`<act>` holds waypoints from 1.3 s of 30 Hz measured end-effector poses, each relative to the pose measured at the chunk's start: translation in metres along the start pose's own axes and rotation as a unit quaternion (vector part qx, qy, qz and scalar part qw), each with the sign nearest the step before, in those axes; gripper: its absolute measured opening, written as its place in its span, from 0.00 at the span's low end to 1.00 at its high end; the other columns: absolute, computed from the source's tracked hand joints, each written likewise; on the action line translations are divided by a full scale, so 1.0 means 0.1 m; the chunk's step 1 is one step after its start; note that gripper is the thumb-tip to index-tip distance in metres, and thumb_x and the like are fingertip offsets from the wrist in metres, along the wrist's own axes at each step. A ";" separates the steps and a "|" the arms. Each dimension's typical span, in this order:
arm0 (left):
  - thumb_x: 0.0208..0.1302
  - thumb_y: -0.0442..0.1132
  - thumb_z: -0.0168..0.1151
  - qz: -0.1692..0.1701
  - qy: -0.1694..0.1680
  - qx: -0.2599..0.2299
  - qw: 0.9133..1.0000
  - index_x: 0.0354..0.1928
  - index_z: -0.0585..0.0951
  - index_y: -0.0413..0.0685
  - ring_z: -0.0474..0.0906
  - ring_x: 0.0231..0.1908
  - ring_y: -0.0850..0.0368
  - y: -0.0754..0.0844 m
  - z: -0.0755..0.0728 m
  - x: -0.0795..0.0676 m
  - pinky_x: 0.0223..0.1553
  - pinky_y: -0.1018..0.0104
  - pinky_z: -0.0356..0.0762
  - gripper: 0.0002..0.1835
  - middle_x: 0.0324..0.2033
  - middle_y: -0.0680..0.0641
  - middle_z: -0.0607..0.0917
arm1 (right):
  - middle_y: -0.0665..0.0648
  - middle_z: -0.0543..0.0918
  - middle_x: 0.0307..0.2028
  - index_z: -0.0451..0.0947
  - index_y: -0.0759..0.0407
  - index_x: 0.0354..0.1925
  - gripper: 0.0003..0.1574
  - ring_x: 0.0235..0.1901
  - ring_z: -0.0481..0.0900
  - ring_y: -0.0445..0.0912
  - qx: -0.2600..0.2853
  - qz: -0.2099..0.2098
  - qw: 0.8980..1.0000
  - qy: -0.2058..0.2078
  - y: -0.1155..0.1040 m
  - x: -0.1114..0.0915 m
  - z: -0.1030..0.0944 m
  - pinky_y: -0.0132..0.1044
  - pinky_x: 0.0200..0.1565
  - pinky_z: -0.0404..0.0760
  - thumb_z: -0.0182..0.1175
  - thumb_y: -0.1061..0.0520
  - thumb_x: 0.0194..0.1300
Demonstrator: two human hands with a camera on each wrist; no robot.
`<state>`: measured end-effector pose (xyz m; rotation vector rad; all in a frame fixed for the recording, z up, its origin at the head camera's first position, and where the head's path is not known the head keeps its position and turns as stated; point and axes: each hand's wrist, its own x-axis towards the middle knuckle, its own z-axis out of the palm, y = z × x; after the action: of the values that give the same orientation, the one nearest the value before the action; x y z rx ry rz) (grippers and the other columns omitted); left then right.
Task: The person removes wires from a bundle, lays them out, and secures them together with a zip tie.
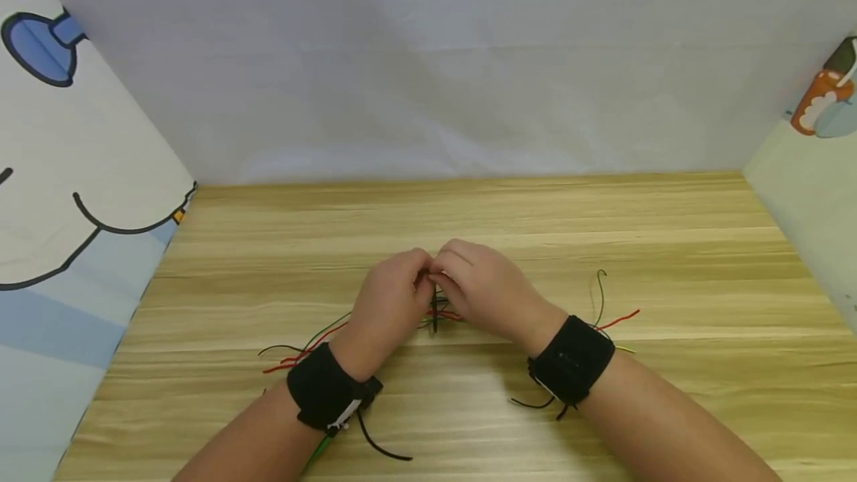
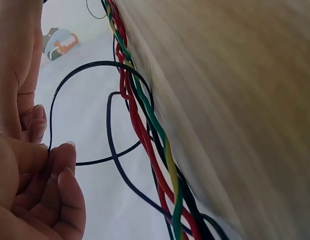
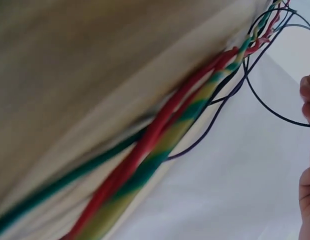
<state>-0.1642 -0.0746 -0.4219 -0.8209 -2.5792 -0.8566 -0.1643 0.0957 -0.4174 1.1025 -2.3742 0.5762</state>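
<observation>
A bundle of red, green, yellow and black wires [image 2: 137,112] runs across the table, some of them twisted together. Round it goes a thin black wire [image 2: 85,66], bent into a wide loop. My left hand [image 1: 391,300] pinches this black wire between thumb and forefinger, above the bundle. Fingertip to fingertip with it, my right hand [image 1: 492,292] has thumb and forefinger pressed together at the same wire; the exact hold is partly hidden. A second dark strand [image 2: 111,135] curves loosely beside the bundle. The bundle's middle is partly covered by the hands in the head view.
Loose red wire ends [image 1: 277,367] spread out at the left, and another red end [image 1: 626,317] at the right. The wood-grain table [image 1: 469,422] meets a white back wall [image 1: 428,95]. Black bands [image 1: 324,389] wrap both wrists.
</observation>
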 end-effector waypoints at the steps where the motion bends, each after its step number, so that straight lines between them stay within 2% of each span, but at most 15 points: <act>1: 0.62 0.31 0.58 0.001 0.003 0.000 1.000 0.30 0.78 0.48 0.69 0.20 0.62 0.00 0.00 0.00 0.22 0.67 0.72 0.05 0.22 0.52 0.79 | 0.55 0.81 0.32 0.78 0.62 0.36 0.04 0.34 0.77 0.44 -0.002 -0.004 1.000 0.003 0.00 0.00 0.00 0.36 0.37 0.82 0.60 0.61 0.63; 10: 0.62 0.30 0.59 0.020 0.019 0.015 1.000 0.30 0.78 0.47 0.72 0.22 0.60 -0.01 0.01 -0.01 0.24 0.64 0.76 0.05 0.24 0.50 0.80 | 0.56 0.82 0.32 0.77 0.64 0.34 0.04 0.32 0.79 0.46 -0.031 -0.017 0.999 0.021 -0.07 0.00 -0.02 0.38 0.35 0.83 0.61 0.62 0.62; 22: 0.60 0.29 0.59 0.013 0.013 0.027 0.999 0.27 0.76 0.48 0.68 0.21 0.59 -0.05 0.03 -0.02 0.23 0.63 0.73 0.07 0.22 0.50 0.77 | 0.56 0.82 0.30 0.77 0.65 0.33 0.05 0.31 0.79 0.46 -0.031 -0.054 0.997 0.049 -0.20 0.04 -0.06 0.39 0.34 0.83 0.63 0.62 0.60; 31: 0.59 0.30 0.61 0.010 0.012 0.038 0.999 0.27 0.77 0.48 0.70 0.22 0.60 -0.06 0.03 0.00 0.24 0.63 0.75 0.06 0.22 0.50 0.78 | 0.57 0.83 0.31 0.78 0.66 0.34 0.05 0.32 0.79 0.46 -0.020 -0.061 0.996 0.064 -0.26 0.05 -0.09 0.39 0.34 0.82 0.63 0.63 0.60; 39: 0.55 0.29 0.64 0.015 0.009 0.046 0.999 0.27 0.76 0.49 0.69 0.22 0.60 -0.06 0.02 0.00 0.23 0.64 0.74 0.08 0.21 0.51 0.77 | 0.57 0.83 0.31 0.77 0.67 0.34 0.08 0.33 0.79 0.47 -0.023 -0.074 0.995 0.067 -0.32 0.06 -0.12 0.39 0.34 0.82 0.56 0.62 0.67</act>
<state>-0.1680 -0.0775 -0.4267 -0.8180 -2.5630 -0.7269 -0.1397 0.0796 -0.3982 1.1698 -2.1593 0.5252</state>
